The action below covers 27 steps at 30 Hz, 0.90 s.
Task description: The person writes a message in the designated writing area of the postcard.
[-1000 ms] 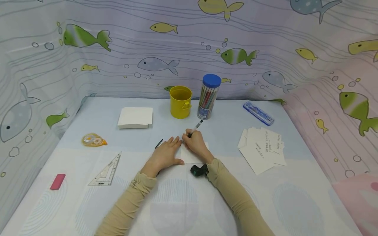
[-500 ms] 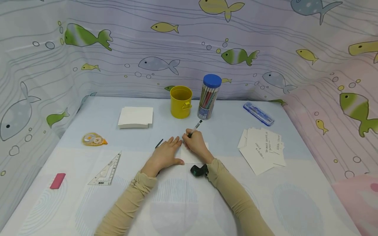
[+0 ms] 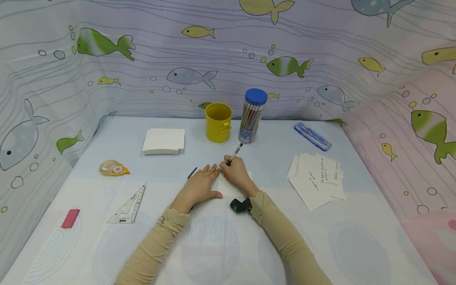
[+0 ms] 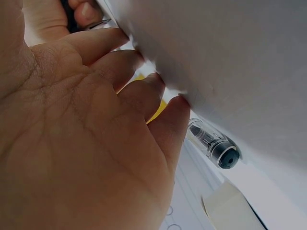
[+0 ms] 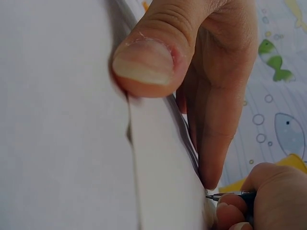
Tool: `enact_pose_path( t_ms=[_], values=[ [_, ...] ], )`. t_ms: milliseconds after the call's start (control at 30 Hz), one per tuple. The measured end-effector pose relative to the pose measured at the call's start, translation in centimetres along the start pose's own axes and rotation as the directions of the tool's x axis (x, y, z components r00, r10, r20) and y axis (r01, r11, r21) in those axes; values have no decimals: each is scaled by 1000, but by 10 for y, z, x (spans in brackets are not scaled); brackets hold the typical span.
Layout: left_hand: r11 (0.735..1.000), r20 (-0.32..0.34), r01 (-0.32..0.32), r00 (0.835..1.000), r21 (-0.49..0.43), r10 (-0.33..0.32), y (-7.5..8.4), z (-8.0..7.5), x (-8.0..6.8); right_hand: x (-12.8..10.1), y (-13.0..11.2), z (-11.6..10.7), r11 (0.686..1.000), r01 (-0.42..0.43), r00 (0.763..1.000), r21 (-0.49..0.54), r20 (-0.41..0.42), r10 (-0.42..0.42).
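In the head view a small white card (image 3: 228, 187) lies mid-table. My left hand (image 3: 199, 186) rests flat across its left side, fingers fairly straight; in the right wrist view the left thumb (image 5: 148, 64) presses the card's edge. My right hand (image 3: 235, 172) pinches a clear pen (image 3: 235, 152) with a dark grip, tilted, its tip at the card's upper left. The right wrist view shows that pen tip (image 5: 211, 196) beside the left fingertips. Past the left fingers lies a clear, black-ended piece like a pen cap (image 4: 213, 146). Any writing on the card is hidden.
Behind stand a yellow bucket (image 3: 218, 128) and a blue-lidded pencil tub (image 3: 252, 114). At left are a card stack (image 3: 164, 140), correction tape (image 3: 114, 168), set square (image 3: 129, 208) and pink eraser (image 3: 71, 218). Written cards (image 3: 315, 180) and a blue flat case (image 3: 312, 136) lie right.
The top end of the pen has shifted very slightly left while the right hand keeps its grip. The left hand stays in place on the card.
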<state>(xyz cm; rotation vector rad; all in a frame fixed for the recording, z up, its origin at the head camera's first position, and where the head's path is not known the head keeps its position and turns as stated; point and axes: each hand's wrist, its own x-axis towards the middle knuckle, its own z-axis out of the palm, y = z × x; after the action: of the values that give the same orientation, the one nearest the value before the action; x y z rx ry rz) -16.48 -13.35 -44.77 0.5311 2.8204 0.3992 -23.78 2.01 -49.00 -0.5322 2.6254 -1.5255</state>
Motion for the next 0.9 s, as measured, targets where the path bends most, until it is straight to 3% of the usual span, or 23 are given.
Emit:
enact_pose_path(
  t_ms=[333,600,767,900],
  values=[
    [1000,-2,-8,1000,5,8,-1,0,2,3,-1,0,998,7,999,-60,-43,-9],
    [1000,-11,7,1000,-7,-7,-2,4,1,-1,3,-1,997,-6,993,79,-119,15],
    [1000,-13,0,1000,7,1,-1,6,0,-2,3,-4,997,-55,995,56,-75,59],
    [999,-5,7,1000,36,-7,0,4,0,0,3,-4,997,-49,998,60,-46,52]
  ],
)
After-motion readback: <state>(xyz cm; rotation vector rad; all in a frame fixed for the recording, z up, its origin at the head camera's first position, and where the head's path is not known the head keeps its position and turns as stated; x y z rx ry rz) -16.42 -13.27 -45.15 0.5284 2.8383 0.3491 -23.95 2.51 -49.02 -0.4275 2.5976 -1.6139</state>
